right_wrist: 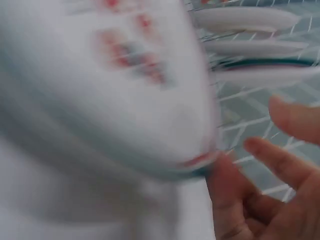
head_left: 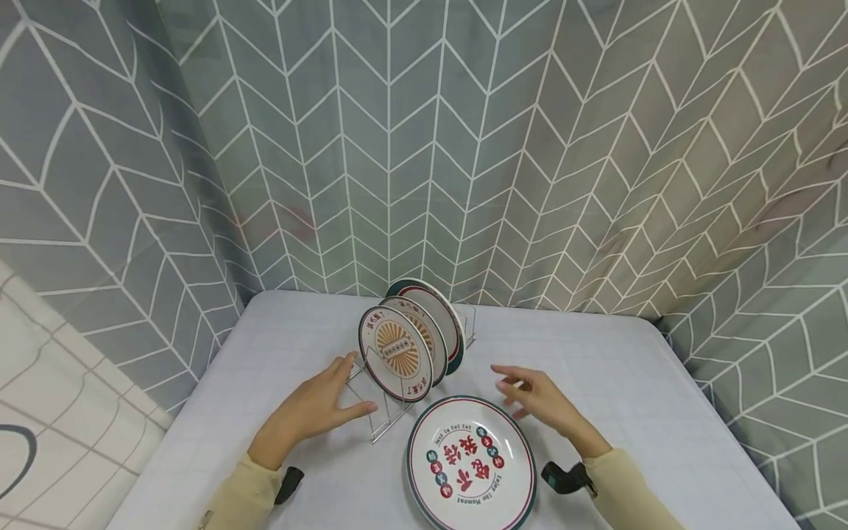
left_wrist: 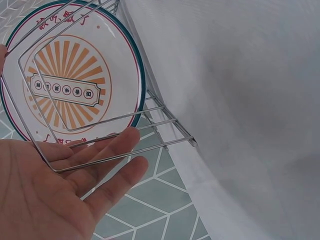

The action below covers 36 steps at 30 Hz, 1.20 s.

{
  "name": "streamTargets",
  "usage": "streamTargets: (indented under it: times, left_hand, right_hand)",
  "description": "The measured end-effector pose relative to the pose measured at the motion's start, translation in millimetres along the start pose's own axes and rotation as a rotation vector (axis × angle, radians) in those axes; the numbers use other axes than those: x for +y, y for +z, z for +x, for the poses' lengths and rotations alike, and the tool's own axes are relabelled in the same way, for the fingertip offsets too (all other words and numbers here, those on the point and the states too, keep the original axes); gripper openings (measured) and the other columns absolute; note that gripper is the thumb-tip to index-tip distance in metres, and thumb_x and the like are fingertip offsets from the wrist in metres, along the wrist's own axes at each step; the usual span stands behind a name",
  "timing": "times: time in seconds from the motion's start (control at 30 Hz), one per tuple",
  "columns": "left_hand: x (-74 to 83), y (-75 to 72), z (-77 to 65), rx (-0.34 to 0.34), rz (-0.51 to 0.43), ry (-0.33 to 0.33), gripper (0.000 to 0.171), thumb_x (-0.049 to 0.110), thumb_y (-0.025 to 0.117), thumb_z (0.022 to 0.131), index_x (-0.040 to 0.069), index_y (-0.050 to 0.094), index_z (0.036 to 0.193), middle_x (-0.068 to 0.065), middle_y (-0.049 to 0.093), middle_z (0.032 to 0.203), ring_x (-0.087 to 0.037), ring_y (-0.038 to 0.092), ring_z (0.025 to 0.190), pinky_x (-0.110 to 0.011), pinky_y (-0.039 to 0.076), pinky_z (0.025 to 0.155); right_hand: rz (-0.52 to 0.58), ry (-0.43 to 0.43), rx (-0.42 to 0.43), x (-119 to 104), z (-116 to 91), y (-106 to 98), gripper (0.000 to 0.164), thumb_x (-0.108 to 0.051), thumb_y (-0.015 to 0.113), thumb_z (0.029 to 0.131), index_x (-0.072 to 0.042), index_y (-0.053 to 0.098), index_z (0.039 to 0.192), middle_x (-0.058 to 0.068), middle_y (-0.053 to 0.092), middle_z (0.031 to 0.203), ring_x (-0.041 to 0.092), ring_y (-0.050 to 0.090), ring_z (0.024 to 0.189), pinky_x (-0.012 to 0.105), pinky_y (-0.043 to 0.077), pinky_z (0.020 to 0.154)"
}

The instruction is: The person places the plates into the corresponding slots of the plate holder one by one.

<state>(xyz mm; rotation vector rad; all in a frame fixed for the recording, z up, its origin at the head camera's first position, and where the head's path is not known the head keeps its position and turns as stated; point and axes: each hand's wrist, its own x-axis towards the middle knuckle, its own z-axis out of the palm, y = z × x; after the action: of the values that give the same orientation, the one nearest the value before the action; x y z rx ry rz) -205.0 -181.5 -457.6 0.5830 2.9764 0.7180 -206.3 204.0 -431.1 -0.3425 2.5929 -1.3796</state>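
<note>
A wire dish rack (head_left: 383, 434) holds three round plates on edge. The nearest rack plate (head_left: 397, 353) has an orange sunburst print. My left hand (head_left: 318, 405) is at the rack's left end, thumb and fingers spread; in the left wrist view, rack wires cross in front of its fingers (left_wrist: 125, 142). Flat on the table lies a white plate (head_left: 470, 464) with a green rim and red lettering, another rim showing beneath it. Just beyond its right edge is my right hand (head_left: 539, 401), fingers loosely bent and holding nothing. One fingertip (right_wrist: 222, 167) overlaps the plate's rim in the right wrist view.
A white cloth covers the table (head_left: 583, 368). Grey curtain (head_left: 424, 147) with white chevron lines hangs behind and at the sides. The rack stands toward the back, left of the table's middle, with the flat plate in front of it.
</note>
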Motion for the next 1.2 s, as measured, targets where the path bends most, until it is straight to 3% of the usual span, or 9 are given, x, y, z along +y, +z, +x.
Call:
streamTargets:
  times: [0.13,0.27,0.4,1.2]
  left_hand:
    - [-1.0,1.3,-0.1,-0.005,0.007,0.001,0.105,0.067,0.063,0.083,-0.004,0.027,0.152,-0.027,0.038,0.15,-0.043,0.046,0.134,-0.054,0.042,0.107]
    - [-2.5,1.2,-0.4,0.007,0.003,-0.002,0.106,0.069,0.061,0.082,-0.003,0.027,0.152,-0.026,0.039,0.151,-0.043,0.046,0.133,-0.055,0.043,0.106]
    - [-3.9,1.3,-0.5,0.0,-0.002,-0.012,0.107,0.07,0.06,0.082,-0.002,0.026,0.153,-0.025,0.038,0.152,-0.042,0.046,0.133,-0.055,0.042,0.106]
    - [-6.2,3.4,1.3,-0.009,-0.022,0.002,0.108,0.074,0.057,0.082,-0.002,0.025,0.153,-0.029,0.036,0.151,-0.044,0.044,0.135,-0.056,0.04,0.107]
  right_hand:
    - [0.05,0.135,-0.11,40,-23,8,0.053,-0.031,0.063,0.096,0.0,0.053,0.138,0.012,0.065,0.101,0.018,0.058,0.079,0.03,0.055,0.057]
    - [0.117,0.194,-0.14,57,-34,9,0.055,-0.032,0.064,0.095,0.0,0.053,0.138,0.009,0.066,0.105,0.017,0.055,0.083,0.026,0.052,0.06]
    - [0.128,0.215,-0.141,62,-36,9,0.056,-0.034,0.064,0.095,-0.002,0.052,0.14,0.008,0.065,0.113,0.017,0.053,0.088,0.026,0.051,0.066]
    - [0.1,0.189,-0.102,66,-42,11,0.053,-0.03,0.064,0.095,0.001,0.054,0.137,0.01,0.065,0.11,0.017,0.052,0.084,0.024,0.049,0.063]
